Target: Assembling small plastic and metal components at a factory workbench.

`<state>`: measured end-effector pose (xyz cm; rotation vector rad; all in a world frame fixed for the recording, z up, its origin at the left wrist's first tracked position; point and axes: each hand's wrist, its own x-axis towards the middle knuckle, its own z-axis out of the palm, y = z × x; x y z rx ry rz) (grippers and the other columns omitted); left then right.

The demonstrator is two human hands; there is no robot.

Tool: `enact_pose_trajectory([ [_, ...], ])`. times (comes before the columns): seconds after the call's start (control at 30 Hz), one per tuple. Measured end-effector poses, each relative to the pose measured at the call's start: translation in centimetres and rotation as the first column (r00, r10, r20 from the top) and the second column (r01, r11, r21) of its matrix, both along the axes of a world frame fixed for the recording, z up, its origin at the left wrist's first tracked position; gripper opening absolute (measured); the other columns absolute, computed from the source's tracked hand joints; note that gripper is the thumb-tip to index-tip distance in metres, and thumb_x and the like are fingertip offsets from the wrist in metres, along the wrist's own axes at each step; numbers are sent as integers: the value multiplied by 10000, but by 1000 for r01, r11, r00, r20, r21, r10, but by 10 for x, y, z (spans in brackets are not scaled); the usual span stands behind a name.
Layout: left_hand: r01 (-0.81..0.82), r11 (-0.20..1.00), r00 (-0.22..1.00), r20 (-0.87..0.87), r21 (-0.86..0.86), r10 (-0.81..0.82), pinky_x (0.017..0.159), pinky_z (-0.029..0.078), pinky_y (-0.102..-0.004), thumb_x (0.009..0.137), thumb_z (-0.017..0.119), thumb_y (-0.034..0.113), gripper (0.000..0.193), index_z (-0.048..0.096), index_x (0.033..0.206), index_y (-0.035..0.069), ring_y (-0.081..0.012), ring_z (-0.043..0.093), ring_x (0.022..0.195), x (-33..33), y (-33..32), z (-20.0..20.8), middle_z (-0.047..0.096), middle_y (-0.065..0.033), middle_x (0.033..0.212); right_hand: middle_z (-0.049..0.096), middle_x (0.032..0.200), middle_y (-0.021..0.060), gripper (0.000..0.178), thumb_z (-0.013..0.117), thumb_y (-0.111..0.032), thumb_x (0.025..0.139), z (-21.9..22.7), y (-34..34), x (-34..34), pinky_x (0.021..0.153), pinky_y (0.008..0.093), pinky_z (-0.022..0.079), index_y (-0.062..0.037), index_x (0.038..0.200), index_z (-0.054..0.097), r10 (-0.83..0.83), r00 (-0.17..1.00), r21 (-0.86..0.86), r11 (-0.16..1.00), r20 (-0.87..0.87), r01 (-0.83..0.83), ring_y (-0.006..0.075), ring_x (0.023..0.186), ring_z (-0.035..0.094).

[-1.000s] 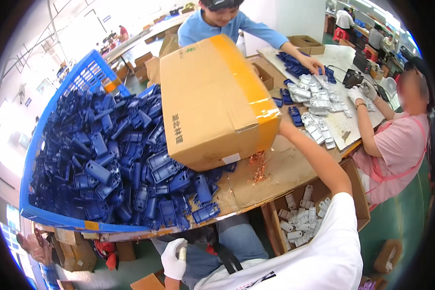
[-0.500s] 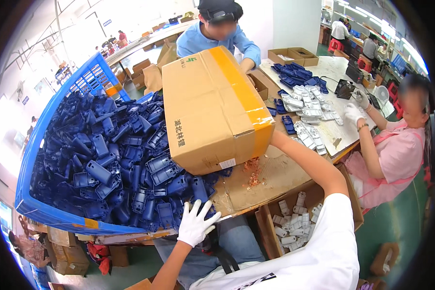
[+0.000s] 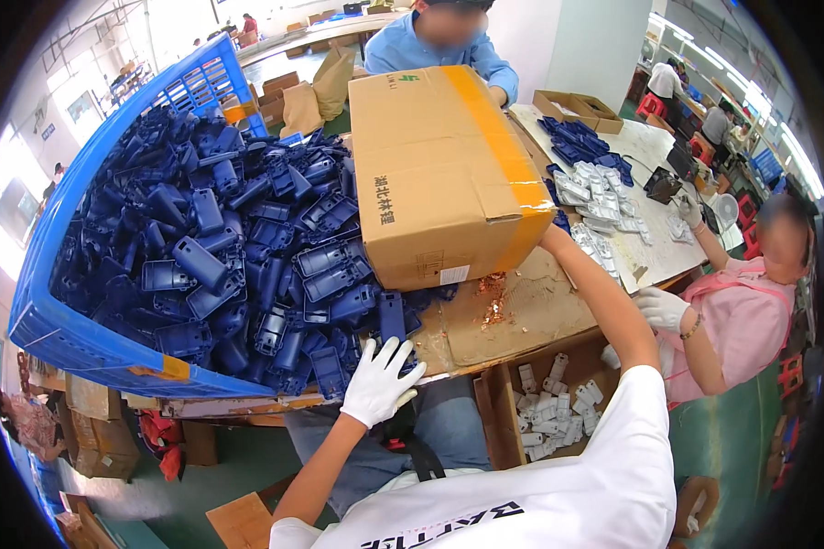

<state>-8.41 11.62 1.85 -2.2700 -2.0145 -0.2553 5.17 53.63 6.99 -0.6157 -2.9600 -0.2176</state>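
left hand: splayed, released, at table edge | right hand: held forward, mostly behind carton, can't make out grip

tan carton, orange tape; left of carton, navy shells, bright blue crate; right of it, whitish shells.

4 dark characters and green logo on brown carton, black lettering on white shirt

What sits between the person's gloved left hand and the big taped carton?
Loose blue casings, spilling along the table edge, lie between the left hand and the carton; the head view shows this.
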Motion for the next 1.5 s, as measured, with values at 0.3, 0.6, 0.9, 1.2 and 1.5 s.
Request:
enact_pose_trajectory([
  [0.3,56,998,998,-11,39,-56,1054,306,-544,783,620,193,416,592,1194,133,-332,451,1231,3,-6,-5,527,-157,1278,558,1325,117,411,454,-229,926,-2,-8,16,1050,392,370,-79,1299,536,-47,998,93,995,51,42,289,1245,491],
  [0.6,193,981,979,59,12,-194,1045,339,-505,717,735,257,509,565,1176,116,-338,478,1203,-33,-10,-7,516,-167,1286,673,1067,137,294,517,-203,882,-22,4,37,836,372,504,-73,1121,629,-22,959,147,987,-284,66,309,972,638],
  [0.9,258,964,945,192,61,-265,975,432,-475,725,720,158,444,591,1148,112,-343,520,1176,-49,-6,-19,554,-137,1275,675,908,203,411,722,-318,747,8,-83,107,771,406,492,-22,1014,625,-708,477,-570,704,-521,423,378,865,640],
  [1.2,245,960,878,391,131,-278,823,514,-385,772,590,9,296,648,1048,99,-327,609,978,-70,16,-5,644,-127,1092,625,923,180,239,687,-169,763,-38,-198,131,750,433,499,-54,947,586,-654,622,-292,753,-431,589,392,875,619],
  [1.5,338,912,623,782,-232,-31,871,496,-333,773,642,-41,252,683,1008,42,-278,634,947,-95,49,26,673,-121,1007,566,1089,109,340,714,-263,768,-48,-163,103,823,431,501,-85,1032,594,-744,641,36,647,-186,762,315,1033,571],
])
